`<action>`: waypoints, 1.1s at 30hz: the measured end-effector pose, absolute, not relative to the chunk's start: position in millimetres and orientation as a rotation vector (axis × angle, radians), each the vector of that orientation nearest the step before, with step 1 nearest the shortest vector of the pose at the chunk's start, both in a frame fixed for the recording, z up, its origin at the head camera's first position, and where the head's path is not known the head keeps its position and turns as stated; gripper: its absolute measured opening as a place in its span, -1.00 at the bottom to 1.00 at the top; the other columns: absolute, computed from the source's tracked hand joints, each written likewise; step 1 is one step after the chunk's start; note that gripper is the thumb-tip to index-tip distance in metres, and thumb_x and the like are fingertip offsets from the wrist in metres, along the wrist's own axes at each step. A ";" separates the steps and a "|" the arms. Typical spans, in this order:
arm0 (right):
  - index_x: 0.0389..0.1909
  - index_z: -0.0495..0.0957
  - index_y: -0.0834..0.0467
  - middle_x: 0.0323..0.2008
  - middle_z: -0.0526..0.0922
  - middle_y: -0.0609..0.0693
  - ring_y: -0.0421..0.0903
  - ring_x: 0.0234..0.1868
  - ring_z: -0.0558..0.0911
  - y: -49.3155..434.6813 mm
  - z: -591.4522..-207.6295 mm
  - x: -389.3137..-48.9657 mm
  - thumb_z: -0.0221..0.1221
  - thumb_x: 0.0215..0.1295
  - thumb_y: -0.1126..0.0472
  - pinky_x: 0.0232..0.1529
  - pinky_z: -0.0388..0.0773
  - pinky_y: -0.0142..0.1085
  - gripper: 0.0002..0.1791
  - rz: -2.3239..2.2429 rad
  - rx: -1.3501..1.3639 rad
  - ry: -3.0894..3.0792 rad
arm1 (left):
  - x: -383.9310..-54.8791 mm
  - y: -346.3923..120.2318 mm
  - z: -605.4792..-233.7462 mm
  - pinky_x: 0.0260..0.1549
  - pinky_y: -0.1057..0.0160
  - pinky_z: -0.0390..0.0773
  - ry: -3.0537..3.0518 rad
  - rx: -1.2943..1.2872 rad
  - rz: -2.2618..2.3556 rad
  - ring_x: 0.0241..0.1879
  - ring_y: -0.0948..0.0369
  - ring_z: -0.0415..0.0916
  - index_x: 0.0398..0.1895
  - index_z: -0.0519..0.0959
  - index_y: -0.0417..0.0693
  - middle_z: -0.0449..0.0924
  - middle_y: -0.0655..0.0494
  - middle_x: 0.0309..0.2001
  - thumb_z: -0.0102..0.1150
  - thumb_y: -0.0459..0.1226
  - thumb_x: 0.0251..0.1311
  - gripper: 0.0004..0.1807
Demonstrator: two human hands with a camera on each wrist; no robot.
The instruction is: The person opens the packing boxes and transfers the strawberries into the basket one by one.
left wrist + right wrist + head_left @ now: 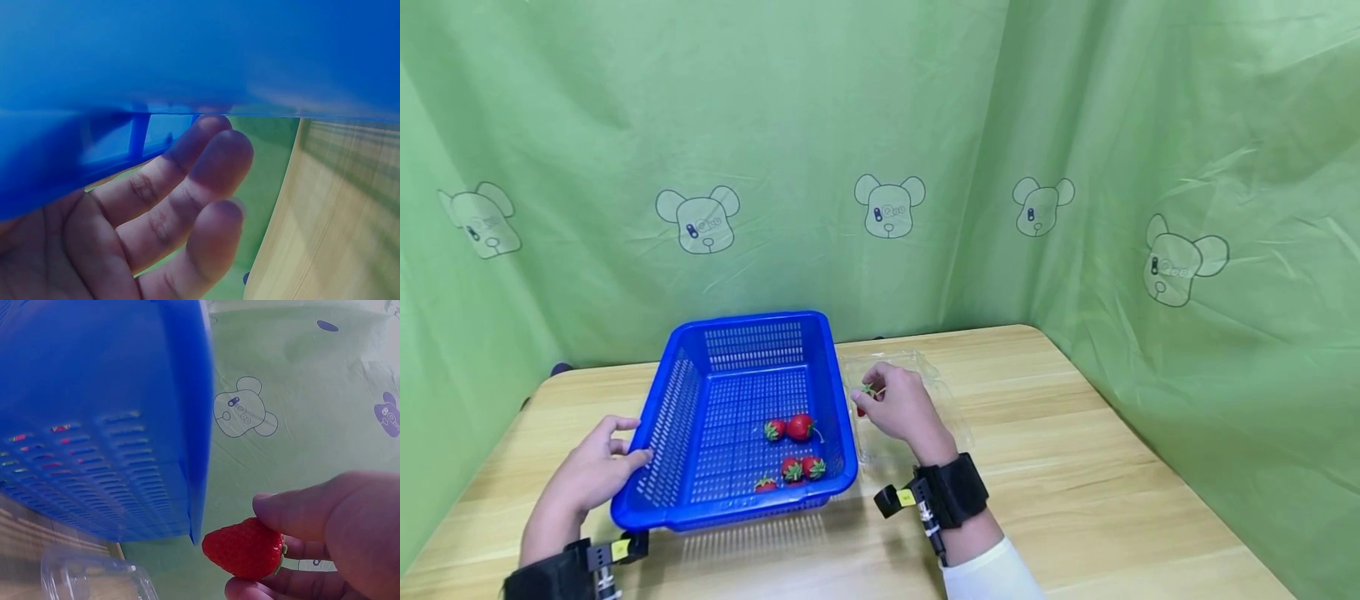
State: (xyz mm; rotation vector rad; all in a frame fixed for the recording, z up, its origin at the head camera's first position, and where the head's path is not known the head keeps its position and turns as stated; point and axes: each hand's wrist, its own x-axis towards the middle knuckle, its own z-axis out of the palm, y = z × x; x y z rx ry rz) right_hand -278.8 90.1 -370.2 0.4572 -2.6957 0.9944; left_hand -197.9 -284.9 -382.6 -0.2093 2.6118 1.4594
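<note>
A blue plastic basket [733, 504] with slotted walls is tilted, its near end raised off the table. Several red strawberries [801, 427] with green leaves lie inside, toward the right and near side. At the left rim my left hand [593, 467] grips the basket, thumb over the edge; the left wrist view shows its fingers beneath the blue rim. Just right of the basket, my right hand [898, 404] pinches a strawberry [245, 549] near its leafy end. Below that hand, a clear plastic container [951, 408] sits on the table, partly hidden by hand and wrist.
The light wooden table [1075, 500] extends to the right and in front of the basket. Green curtains [805, 125] printed with bear heads enclose the back and both sides. Each wrist carries a black strap with a small camera.
</note>
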 end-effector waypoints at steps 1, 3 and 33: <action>-0.25 0.60 0.21 -0.39 0.63 0.00 -0.10 -0.35 0.62 89.6 -369.4 -278.0 0.32 0.21 0.13 -0.31 0.58 -0.21 -0.76 0.995 0.460 -2.695 | -198.0 -284.7 -382.5 -0.31 0.00 0.66 2.610 -0.212 1.458 -0.28 0.02 0.62 0.37 -0.03 -0.44 0.42 -0.47 -0.01 -0.03 -0.33 0.40 -0.37; -0.25 0.59 0.21 -0.39 0.63 0.00 -0.12 -0.36 0.61 88.8 -368.2 -276.8 0.32 0.22 0.13 -0.32 0.58 -0.22 -0.77 1.001 0.467 -2.692 | -198.4 -284.6 -382.6 -0.31 0.00 0.66 2.608 -0.216 1.457 -0.28 0.02 0.62 0.37 -0.03 -0.43 0.42 -0.47 -0.01 -0.03 -0.33 0.41 -0.37; -0.25 0.59 0.18 -0.38 0.61 -0.03 -0.16 -0.39 0.60 72.8 -362.4 -264.1 0.31 0.24 0.14 -0.38 0.58 -0.30 -0.80 1.090 0.580 -2.670 | -199.4 -286.6 -387.5 -0.31 0.01 0.66 2.592 -0.227 1.475 -0.28 0.03 0.62 0.38 -0.03 -0.41 0.41 -0.46 0.00 -0.03 -0.32 0.40 -0.37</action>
